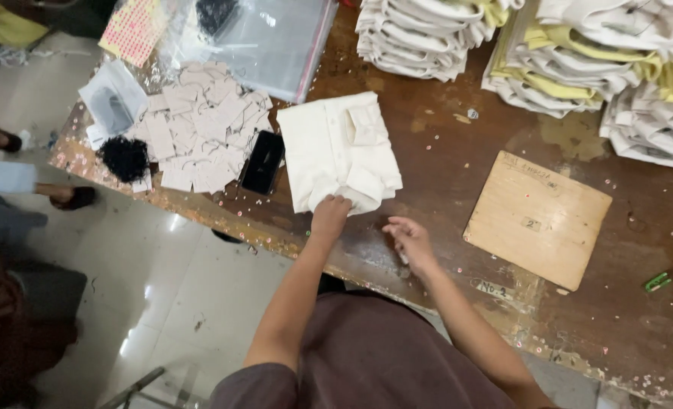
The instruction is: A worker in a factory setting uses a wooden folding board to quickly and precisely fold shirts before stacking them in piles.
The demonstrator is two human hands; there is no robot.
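Left hand (329,214) pinches the soft, light folded cream shirt (339,151) at its near edge; right hand (410,240) hovers loosely open.

A cream folded shirt (340,151) lies flat on the table, collar end toward 12 o'clock, near edge toward 6 o'clock slightly rumpled.

Even overhead light, soft shadows; glare on tiled floor (166,227) and plastic bags (276,38); slight blur, edge distortion.
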